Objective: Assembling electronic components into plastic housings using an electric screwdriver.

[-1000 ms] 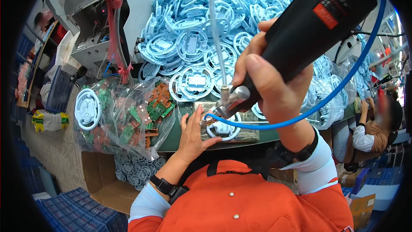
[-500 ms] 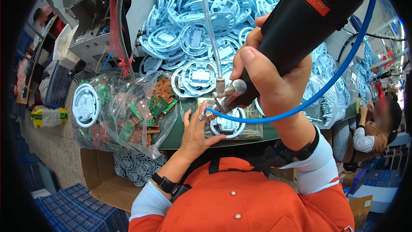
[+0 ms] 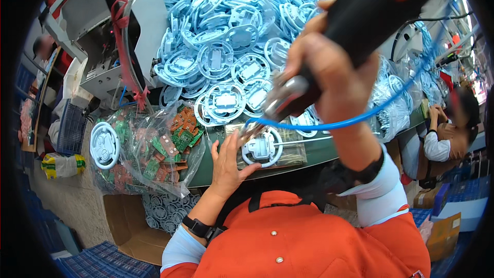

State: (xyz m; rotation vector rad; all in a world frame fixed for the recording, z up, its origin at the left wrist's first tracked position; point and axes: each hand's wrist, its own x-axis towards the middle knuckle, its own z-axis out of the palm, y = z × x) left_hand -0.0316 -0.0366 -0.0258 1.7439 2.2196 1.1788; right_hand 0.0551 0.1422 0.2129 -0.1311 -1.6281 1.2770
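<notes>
My right hand [image 3: 334, 67] is wrapped round a black powered screwdriver [image 3: 370, 18], smeared by motion, with its metal head pointing down to the left. A blue hose [image 3: 355, 122] curves away from that head. Below the tip lies a light-blue, wheel-shaped plastic part [image 3: 259, 149] on a clear-wrapped flat pad [image 3: 293, 157]. The thumb and fingers of my left hand [image 3: 225, 167] hold the part by its left and lower rim. From its middle a thin white rod [image 3: 306, 140] reaches to the right. Where the tip meets the part is blurred.
Behind rises a big heap of matching blue parts [image 3: 226, 36]. A clear bag of green and brown circuit boards [image 3: 164, 146] lies left, topped by a pale wheel part [image 3: 104, 145]. A grey machine [image 3: 110, 80] stands beyond. Another person [image 3: 445, 134] sits at far right.
The whole view has shifted, so the bench appears further left. The screwdriver has moved right relative to the wheel part and now blurs. My left hand keeps its hold, and the white rod now shows.
</notes>
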